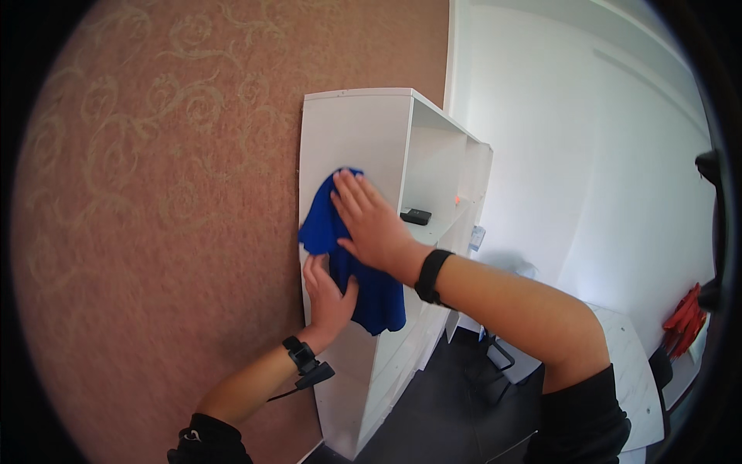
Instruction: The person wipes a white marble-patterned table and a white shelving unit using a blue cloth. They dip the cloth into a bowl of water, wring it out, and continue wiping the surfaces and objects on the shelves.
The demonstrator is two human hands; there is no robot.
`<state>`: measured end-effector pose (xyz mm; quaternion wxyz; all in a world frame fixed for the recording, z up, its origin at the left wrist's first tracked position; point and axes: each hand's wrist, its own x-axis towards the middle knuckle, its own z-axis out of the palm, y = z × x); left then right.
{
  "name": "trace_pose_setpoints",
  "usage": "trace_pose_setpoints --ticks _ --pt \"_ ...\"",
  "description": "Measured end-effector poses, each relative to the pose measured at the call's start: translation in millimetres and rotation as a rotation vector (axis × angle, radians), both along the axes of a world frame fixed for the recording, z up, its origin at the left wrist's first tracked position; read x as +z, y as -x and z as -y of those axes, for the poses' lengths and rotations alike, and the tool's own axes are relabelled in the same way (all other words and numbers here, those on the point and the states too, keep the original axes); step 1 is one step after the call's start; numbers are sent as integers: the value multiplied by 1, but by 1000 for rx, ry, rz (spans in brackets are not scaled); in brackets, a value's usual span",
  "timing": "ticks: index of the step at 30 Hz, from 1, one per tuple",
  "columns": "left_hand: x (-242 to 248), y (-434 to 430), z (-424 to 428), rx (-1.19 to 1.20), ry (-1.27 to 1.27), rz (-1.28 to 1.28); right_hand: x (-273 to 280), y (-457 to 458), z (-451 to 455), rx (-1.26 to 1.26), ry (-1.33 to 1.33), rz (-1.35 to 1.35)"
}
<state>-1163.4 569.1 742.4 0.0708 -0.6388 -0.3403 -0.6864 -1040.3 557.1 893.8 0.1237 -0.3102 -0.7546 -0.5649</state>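
Observation:
A blue cloth [377, 296] lies against the outer side panel of a white shelving unit [359, 133]. My right hand [377, 226] presses flat on the cloth's upper part, its fingers nearly together and pointing up and left. Lower and to the left, my left hand [330, 296] rests at the cloth's edge with its thumb spread from the fingers; its fingertips touch the panel or the cloth's lower left corner, I cannot tell which. Part of the cloth hangs below my right hand. Both wrists wear black straps, the left one with a small black device and a cable.
Patterned brown wallpaper [174, 203] meets the unit's left edge. A small black box [416, 217] sits on a shelf. To the lower right are a chair [513, 359] on the dark floor and a white marble-look table [629, 359]. Red fabric [684, 322] is at the far right.

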Motion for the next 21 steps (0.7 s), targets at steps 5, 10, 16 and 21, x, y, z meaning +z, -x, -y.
trace_pose_setpoints --ticks 5,10,16,21 --pt "78 1 -10 155 -272 -200 90 7 -13 -44 -274 -166" --pt "116 -2 -47 220 -139 -211 118 7 -27 -93 -602 -262" --pt "-58 8 -46 193 124 -222 -43 18 -30 77 -230 -168" --pt "-222 -1 -8 225 528 -412 -221 44 -11 -313 220 111"
